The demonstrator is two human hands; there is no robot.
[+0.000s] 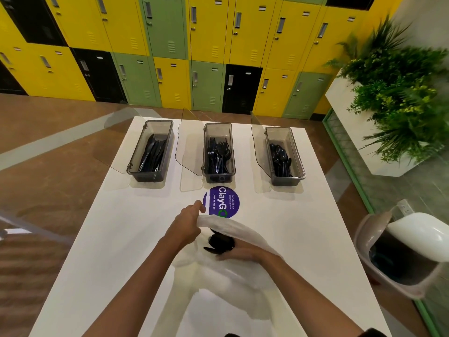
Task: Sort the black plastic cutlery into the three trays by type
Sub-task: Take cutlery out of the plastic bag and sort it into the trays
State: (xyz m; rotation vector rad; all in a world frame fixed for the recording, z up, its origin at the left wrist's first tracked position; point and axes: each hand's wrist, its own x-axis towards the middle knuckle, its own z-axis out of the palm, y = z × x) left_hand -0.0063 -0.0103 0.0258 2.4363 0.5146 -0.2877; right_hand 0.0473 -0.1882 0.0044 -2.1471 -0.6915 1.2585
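Three clear trays with open lids stand in a row at the far side of the white table (102, 251): the left tray (133, 164) holds knives, the middle tray (231, 166) forks, the right tray (297, 166) spoons. A white plastic bag (243, 276) lies in front of me. My left hand (188, 222) pinches the bag's upper edge and holds it open. My right hand (239, 252) reaches inside the bag, its fingers around a small bunch of black cutlery (220, 242); the pieces are blurred and their type is unclear.
A round purple sticker (223, 201) lies on the table between the bag and the middle tray. A swing-lid bin (403, 254) stands off the table's right edge. Plants in a white planter (398, 98) are at the far right, lockers behind.
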